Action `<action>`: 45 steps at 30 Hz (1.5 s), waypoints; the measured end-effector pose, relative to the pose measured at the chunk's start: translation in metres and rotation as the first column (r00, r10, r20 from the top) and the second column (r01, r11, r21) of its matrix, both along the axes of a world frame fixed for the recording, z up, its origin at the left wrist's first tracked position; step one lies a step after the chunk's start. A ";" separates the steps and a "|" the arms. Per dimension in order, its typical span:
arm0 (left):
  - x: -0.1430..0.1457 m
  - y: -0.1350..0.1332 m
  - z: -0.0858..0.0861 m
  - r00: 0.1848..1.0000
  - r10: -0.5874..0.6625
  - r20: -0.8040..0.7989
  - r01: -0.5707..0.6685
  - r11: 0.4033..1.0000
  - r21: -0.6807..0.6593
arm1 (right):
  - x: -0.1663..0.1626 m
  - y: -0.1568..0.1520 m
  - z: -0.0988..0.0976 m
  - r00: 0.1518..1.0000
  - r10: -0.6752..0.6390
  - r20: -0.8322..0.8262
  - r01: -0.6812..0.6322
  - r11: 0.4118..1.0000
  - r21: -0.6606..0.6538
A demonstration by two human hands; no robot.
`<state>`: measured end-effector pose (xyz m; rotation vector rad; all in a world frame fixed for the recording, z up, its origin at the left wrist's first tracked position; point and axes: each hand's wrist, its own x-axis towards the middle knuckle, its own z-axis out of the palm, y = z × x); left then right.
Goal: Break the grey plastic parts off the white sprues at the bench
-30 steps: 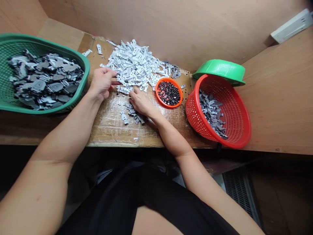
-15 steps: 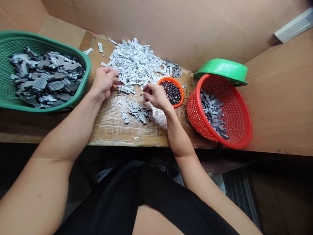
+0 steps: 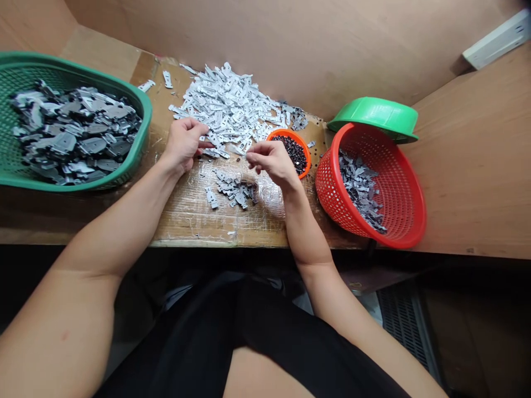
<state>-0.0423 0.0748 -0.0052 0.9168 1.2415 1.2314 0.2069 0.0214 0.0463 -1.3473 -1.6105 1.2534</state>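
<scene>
My left hand (image 3: pixel 183 145) is at the near left edge of a heap of pale metal plates (image 3: pixel 228 102). Its thumb and forefinger are pinched together and another finger reaches out below; what they hold is hidden. In front of the orange bowl my right hand (image 3: pixel 276 161) is closed, its fingertips at the end of a pale metal strip (image 3: pixel 237 150). The orange bowl (image 3: pixel 307 160) contains many small dark rivet-like parts (image 3: pixel 293 152). Nearer the table edge lies a small pile of grey metal plates (image 3: pixel 235 190), with one loose plate (image 3: pixel 211 198) beside it.
A green basket (image 3: pixel 145 121) full of assembled-looking metal parts stands at left. To the right, a tilted red basket (image 3: pixel 409 193) holds grey metal pieces, with a bright green basin (image 3: pixel 375 116) behind it. Wooden panels (image 3: pixel 290 50) enclose the back and right side.
My right hand has shifted slightly right, and a pale metal strip now shows at its fingertips. My left hand has moved a little to the right along the heap's edge.
</scene>
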 end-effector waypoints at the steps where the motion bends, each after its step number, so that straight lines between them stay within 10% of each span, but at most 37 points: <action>1: 0.004 -0.002 -0.001 1.000 -0.008 0.001 0.008 1.000 0.004 | -0.010 -0.002 0.000 0.995 -0.039 -0.096 0.035 0.998 -0.045; 17: 0.020 -0.019 0.002 0.998 -0.064 0.018 0.065 0.998 -0.027 | -0.052 0.000 -0.024 0.884 -0.299 -0.360 0.116 0.885 -0.451; 45: 0.022 -0.026 0.012 0.996 -0.078 -0.047 0.078 0.997 0.005 | -0.060 -0.003 -0.024 0.880 -0.345 -0.327 0.191 0.887 -0.421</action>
